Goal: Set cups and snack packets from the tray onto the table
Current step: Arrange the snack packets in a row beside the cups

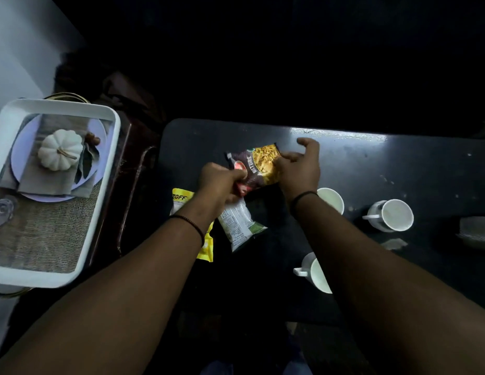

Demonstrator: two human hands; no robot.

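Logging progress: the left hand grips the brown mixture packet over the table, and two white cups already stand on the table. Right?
Not quite. The head view shows three cups on the table: one behind the right wrist, one further right, one nearer. The left hand does grip the brown packet.

The scene is recorded in dim light, with the upper half lost in near-total black and the dark table (398, 169) barely separated from its surroundings. A streak of glare is seen along the table's far edge, while the white tray (111, 169) at the left and the white cups (393, 215) at the right are rendered brightest, the tray rim close to overexposed. Wide-angle distortion is noted at the borders, where the forearms are stretched and the tray's sides bowed, and fine detail is softened throughout by slight blur and noise.
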